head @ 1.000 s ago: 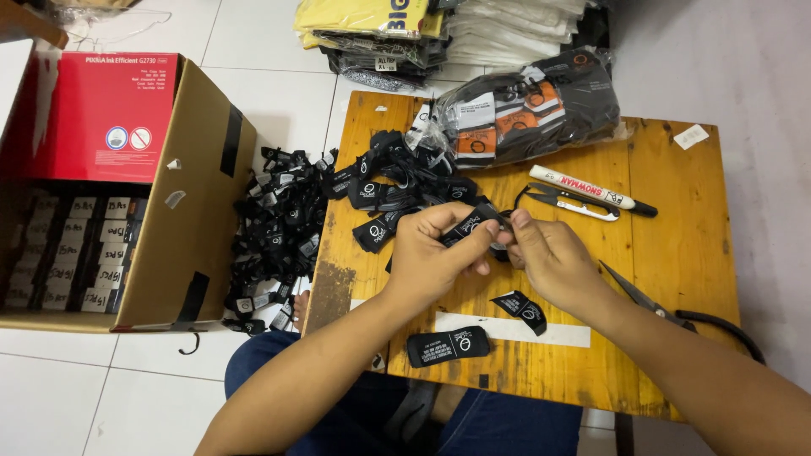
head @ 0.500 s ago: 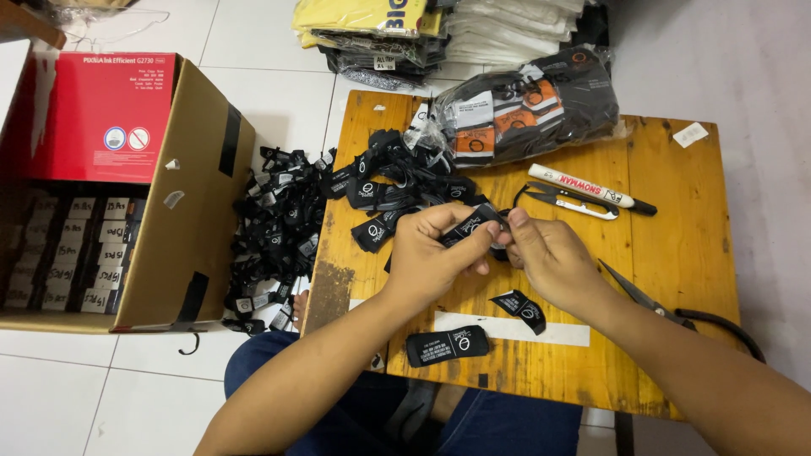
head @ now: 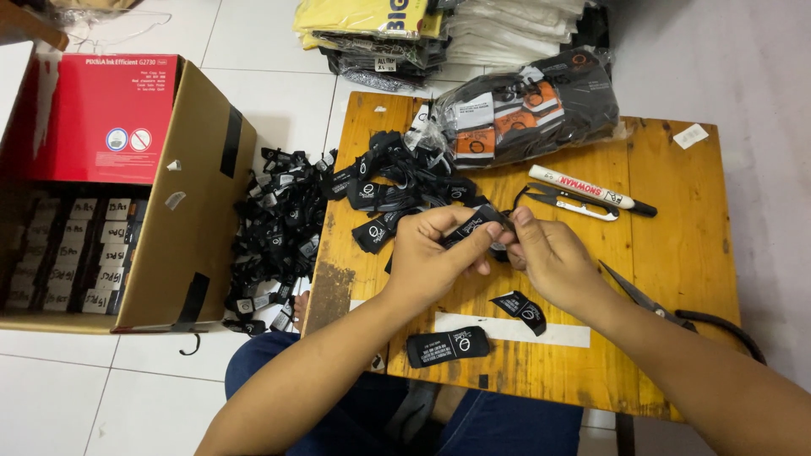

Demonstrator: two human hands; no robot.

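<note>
My left hand (head: pixel 435 253) and my right hand (head: pixel 549 257) meet over the middle of a small wooden table (head: pixel 676 253). Together they pinch a black fabric label (head: pixel 475 224) with a white round mark, held just above the tabletop. A heap of the same black labels (head: pixel 397 186) lies at the table's far left, close to my left hand. Two loose labels rest near me: a folded one (head: pixel 522 309) and a flat one (head: pixel 448 345) beside a strip of white tape (head: pixel 507 328).
A clear bag of black and orange items (head: pixel 528 105), a white marker (head: pixel 583 187) and thread snips (head: pixel 564 201) lie at the back; scissors (head: pixel 655 304) lie right. More labels (head: pixel 274 245) pile on the floor by an open cardboard box (head: pixel 198 194). Folded clothes (head: pixel 397 25) are stacked beyond.
Both hands stay in the same spot; the fingers have shifted slightly on the label.
</note>
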